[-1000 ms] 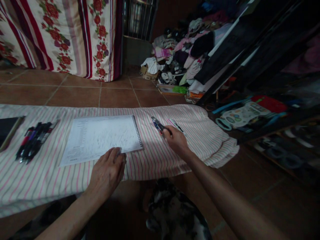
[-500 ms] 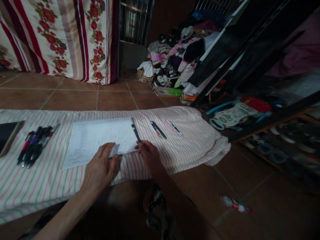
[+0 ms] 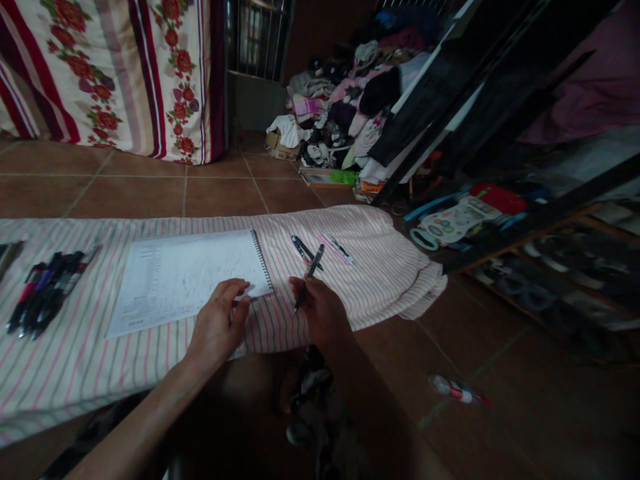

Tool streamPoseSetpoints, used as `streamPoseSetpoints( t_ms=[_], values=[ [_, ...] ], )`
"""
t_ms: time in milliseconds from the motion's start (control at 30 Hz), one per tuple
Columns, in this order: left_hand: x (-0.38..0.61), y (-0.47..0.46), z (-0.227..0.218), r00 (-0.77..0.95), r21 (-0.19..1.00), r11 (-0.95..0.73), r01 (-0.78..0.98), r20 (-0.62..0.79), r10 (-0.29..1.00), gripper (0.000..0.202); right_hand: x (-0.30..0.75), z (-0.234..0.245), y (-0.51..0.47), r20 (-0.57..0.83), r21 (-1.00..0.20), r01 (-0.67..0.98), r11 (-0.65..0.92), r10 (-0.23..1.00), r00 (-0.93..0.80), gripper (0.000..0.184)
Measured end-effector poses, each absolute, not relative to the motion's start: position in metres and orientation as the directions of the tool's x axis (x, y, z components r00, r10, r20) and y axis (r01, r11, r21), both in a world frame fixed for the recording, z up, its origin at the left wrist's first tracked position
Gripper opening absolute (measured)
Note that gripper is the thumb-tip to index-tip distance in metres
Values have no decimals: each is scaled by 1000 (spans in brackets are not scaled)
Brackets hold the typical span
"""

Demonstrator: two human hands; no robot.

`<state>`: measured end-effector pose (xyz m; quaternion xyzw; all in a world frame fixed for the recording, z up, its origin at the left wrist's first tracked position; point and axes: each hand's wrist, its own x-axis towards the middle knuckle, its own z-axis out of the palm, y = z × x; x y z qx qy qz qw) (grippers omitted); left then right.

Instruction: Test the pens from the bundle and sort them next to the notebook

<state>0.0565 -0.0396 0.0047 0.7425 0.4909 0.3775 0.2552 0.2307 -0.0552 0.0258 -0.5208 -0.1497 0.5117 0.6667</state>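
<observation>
My right hand (image 3: 325,307) is closed around a dark pen (image 3: 314,262), held at a slant between thumb and fingers, its lower end pointing down over the striped cloth. The hand is just right of a spiral notebook (image 3: 200,260), whose open page carries printed lines and faint marks. My left hand (image 3: 220,317) rests at the notebook's near right edge, fingertips on the page and thumb apart from them. Behind the held pen lie a dark pen with a patterned barrel (image 3: 303,250) and pink and white pens (image 3: 337,249).
Striped cloth (image 3: 385,267) covers the low table. A bunch of pens (image 3: 47,290) and a dark flat object's corner (image 3: 7,257) are at the left. A plastic bottle (image 3: 457,389) lies on the tiled floor. Beyond are heaped clothes (image 3: 350,100), a rack and a floral curtain (image 3: 125,80).
My right hand has moved from the notebook's spiral edge slightly right, bringing the pen off it and tilting it the other way. My left hand has shifted slightly right. The view has turned slightly.
</observation>
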Motion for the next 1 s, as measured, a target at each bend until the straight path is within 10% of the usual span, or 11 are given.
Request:
streamPoseSetpoints(
  t_ms=[1000],
  values=[
    [19,-62,6,305,828,-86,554,-105,947,32,160,10,-42,-109,-986,-140,-92,987,119,24]
  ],
)
